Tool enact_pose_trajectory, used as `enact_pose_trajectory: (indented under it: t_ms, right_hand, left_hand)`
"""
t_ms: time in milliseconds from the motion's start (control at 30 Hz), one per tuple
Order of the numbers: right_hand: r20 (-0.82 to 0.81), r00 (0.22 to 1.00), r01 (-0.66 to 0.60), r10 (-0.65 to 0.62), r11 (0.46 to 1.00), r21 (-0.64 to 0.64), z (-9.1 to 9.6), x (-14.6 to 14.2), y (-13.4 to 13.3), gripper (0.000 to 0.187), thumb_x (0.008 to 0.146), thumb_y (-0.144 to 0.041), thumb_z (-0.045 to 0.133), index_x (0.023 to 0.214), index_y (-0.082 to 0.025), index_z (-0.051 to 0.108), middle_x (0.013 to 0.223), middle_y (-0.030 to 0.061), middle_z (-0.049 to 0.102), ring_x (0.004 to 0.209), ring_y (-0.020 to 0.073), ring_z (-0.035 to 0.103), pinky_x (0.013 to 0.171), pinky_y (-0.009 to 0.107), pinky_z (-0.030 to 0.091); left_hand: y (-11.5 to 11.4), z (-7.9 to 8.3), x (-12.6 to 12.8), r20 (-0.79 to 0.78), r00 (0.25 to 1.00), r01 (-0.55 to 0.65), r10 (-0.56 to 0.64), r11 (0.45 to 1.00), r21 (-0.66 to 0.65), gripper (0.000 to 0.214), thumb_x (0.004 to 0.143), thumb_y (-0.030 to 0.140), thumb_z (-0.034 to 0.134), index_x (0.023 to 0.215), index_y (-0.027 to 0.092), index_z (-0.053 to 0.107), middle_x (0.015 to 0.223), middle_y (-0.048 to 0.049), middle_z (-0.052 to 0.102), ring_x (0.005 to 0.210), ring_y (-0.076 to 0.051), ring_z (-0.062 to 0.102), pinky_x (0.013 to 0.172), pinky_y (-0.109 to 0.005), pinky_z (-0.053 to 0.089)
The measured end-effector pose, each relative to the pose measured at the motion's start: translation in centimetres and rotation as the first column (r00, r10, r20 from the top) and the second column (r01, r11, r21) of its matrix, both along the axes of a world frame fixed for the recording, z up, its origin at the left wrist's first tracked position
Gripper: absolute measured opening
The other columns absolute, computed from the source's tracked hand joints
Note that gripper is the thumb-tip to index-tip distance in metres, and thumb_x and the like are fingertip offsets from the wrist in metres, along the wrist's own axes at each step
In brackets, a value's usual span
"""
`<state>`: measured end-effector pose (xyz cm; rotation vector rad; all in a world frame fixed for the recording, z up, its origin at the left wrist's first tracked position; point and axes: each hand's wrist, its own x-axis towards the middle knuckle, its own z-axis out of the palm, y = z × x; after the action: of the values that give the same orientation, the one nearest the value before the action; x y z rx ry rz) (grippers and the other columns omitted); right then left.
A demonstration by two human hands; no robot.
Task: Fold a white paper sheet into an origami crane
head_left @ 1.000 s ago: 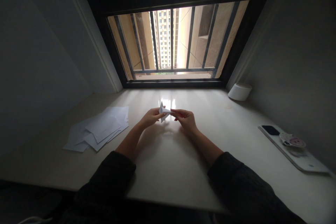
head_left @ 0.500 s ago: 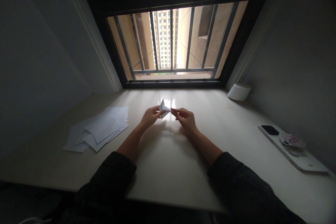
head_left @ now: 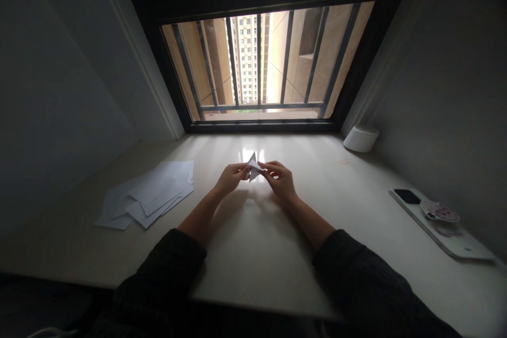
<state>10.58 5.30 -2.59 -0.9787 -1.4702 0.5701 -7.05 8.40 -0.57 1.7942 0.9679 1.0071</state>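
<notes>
Folded white paper [head_left: 254,167] pinched up over the pale desk [head_left: 253,264] between two hands.
Left hand [head_left: 229,178] and right hand [head_left: 279,179] grip it narrowly; loose sheets [head_left: 144,195] lie left of it, a phone [head_left: 407,196] right.

A small folded white paper [head_left: 253,167] is filling the gap between the left hand [head_left: 229,179] and right hand [head_left: 279,179]. Loose white paper sheets [head_left: 146,195] are lying well left of them, a flat white rectangular phone [head_left: 439,224] well right, and a squat white cylinder [head_left: 361,138] is standing at the far right corner of the cream tabletop [head_left: 253,264], whose far edge is meeting the dark window frame [head_left: 261,127].
</notes>
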Motion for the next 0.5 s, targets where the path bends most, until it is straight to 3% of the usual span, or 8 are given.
enact_pose_trajectory:
  t_ms: [167, 333, 500]
  right_hand:
    - [0.135, 0.989, 0.049, -0.052, 0.999, 0.019, -0.1, 0.0, -0.2, 0.027, 0.082, -0.034, 0.059, 0.107, -0.027, 0.068, 0.092, 0.0035, 0.068, 0.066, 0.0140, 0.060, 0.057, 0.027, 0.050]
    - [0.347, 0.923, 0.120, -0.164, 0.982, 0.144, 0.2, -0.2, -0.7, 0.046, 0.077, -0.038, 0.067, 0.120, -0.026, 0.060, 0.101, 0.0058, 0.069, 0.086, 0.0218, 0.063, 0.077, 0.036, 0.051]
    - [0.416, 0.889, 0.124, -0.192, 0.975, 0.185, 0.2, -0.4, -0.7, 0.031, 0.085, -0.034, 0.057, 0.114, -0.027, 0.064, 0.103, 0.0026, 0.071, 0.089, 0.0224, 0.063, 0.078, 0.037, 0.051]
  left_hand:
    - [-0.6, 0.8, 0.0, -0.193, 0.973, -0.090, 0.126, 0.979, 0.184, 0.037, 0.083, 0.044, 0.050, 0.091, 0.015, 0.072, 0.064, -0.0016, 0.063, 0.063, -0.014, 0.055, 0.062, -0.024, 0.042]
    - [-1.7, 1.2, 0.4, -0.413, 0.858, -0.145, 0.306, 0.915, 0.375, 0.034, 0.087, 0.039, 0.045, 0.097, 0.021, 0.071, 0.065, -0.0019, 0.066, 0.057, -0.013, 0.053, 0.057, -0.023, 0.033]
    - [-2.6, 1.4, 1.0, -0.488, 0.797, -0.134, 0.355, 0.893, 0.430, 0.038, 0.089, 0.041, 0.040, 0.107, 0.025, 0.069, 0.060, -0.0015, 0.063, 0.051, -0.013, 0.049, 0.053, -0.023, 0.028]
